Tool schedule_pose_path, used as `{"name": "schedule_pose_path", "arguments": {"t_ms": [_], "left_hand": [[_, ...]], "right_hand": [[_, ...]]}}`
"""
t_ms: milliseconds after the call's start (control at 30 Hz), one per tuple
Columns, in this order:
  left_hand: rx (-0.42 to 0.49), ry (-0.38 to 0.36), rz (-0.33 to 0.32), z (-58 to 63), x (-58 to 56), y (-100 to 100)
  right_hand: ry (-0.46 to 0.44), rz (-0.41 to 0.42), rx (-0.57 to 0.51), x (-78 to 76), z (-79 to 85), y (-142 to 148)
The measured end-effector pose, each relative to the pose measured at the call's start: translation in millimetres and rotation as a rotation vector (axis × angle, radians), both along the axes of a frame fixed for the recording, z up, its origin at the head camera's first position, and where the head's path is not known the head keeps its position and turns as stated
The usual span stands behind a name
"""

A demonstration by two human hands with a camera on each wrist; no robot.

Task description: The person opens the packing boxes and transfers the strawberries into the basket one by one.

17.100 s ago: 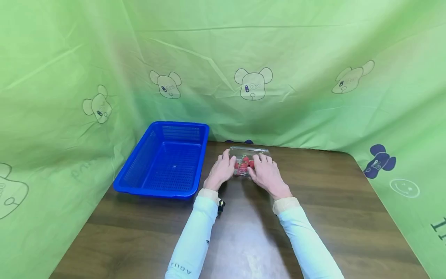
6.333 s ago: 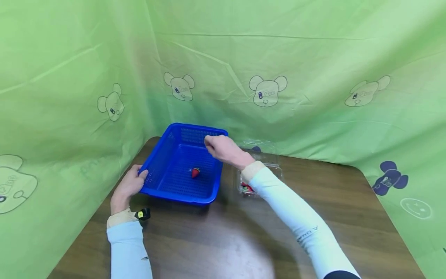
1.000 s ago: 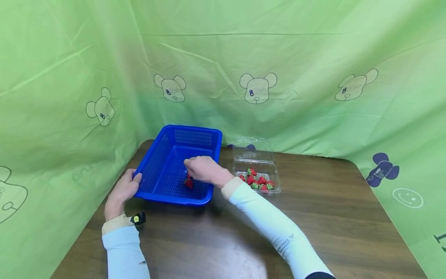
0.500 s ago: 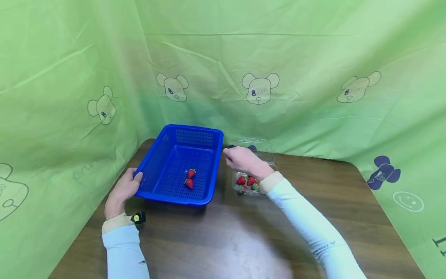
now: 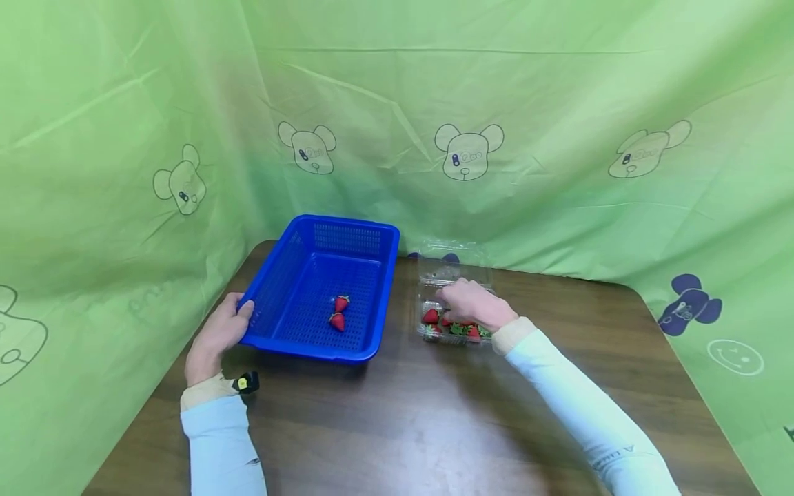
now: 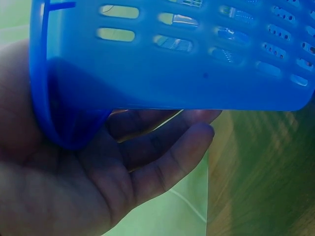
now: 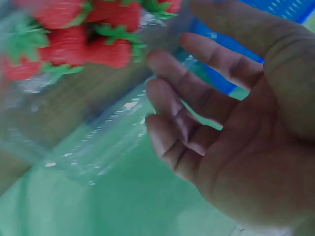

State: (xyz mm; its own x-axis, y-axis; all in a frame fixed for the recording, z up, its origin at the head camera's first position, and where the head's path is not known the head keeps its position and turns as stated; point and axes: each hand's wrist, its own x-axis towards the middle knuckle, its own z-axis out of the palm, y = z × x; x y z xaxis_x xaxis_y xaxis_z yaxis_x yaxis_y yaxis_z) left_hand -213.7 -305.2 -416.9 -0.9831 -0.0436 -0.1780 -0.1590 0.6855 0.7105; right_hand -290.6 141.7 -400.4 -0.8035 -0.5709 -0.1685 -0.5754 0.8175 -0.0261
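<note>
My left hand (image 5: 217, 334) holds the near left corner of a blue plastic basket (image 5: 260, 296). Its thumb lies over the rim, and in the left wrist view the fingers (image 6: 167, 162) reach beneath the basket. Two strawberries, one (image 5: 342, 303) just behind the other (image 5: 337, 322), lie on the basket's floor. Over a clear plastic clamshell box (image 5: 424, 293) hovers my right hand (image 5: 474, 304), hiding part of it. Several strawberries (image 5: 431, 316) with green leaves lie in the box. The right wrist view shows that hand's fingers (image 7: 167, 98) loosely bent beside the berries, holding nothing.
The box's transparent lid (image 5: 455, 258) stands raised at the back, against a green curtain (image 5: 558, 207) printed with bear heads. Brown wood tabletop (image 5: 397, 413) extends in front and to the right. A dark device (image 5: 246, 383) sits at my left wrist.
My right hand let go of a strawberry beside another in the basket, then moved right to the clamshell box. My left hand has stayed at the basket's corner.
</note>
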Motion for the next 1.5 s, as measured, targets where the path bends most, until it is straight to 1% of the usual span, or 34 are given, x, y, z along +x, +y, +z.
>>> {"name": "schedule_pose_path", "arguments": {"t_ms": [100, 267, 467, 600, 733, 867, 967, 1167, 1333, 1500], "left_hand": [[-0.015, 0.008, 0.001, 1.2, -1.0, -0.4], [-0.01, 0.012, 0.002, 2.3, -1.9, -0.9], [0.002, 0.008, 0.007, 1.3, -1.2, -0.3], [0.01, 0.003, 0.011, 1.1, -0.6, 1.0], [0.019, -0.004, 0.014, 0.7, 0.2, 1.2], [0.023, -0.011, 0.014, -0.2, 1.1, 1.3], [0.023, -0.01, 0.015, -0.8, 1.8, 1.3], [0.01, 0.002, 0.018, -2.1, 1.7, 1.2], [0.004, 0.014, 0.01, -3.2, 0.6, 0.8], [0.006, 0.006, 0.014, -3.8, 1.4, 0.0]], "right_hand": [[-0.008, -0.009, 0.032, 2.1, -5.2, 9.9], [-0.004, 0.009, 0.028, 6.2, -14.2, 18.0], [-0.029, -0.002, 0.038, 9.2, -20.0, 16.2], [-0.003, 0.005, 0.035, 7.1, -24.6, 13.6], [0.021, -0.008, 0.016, 4.5, -29.3, 10.8], [-0.002, -0.04, -0.004, 3.7, -31.2, 8.2], [-0.044, -0.052, -0.029, 3.3, -31.2, 8.1], [-0.064, 0.006, -0.056, 0.1, -27.7, 11.6], [-0.098, -0.005, -0.088, 1.1, -12.8, 12.1], [-0.075, -0.013, -0.125, 1.4, 3.8, 11.0]]}}
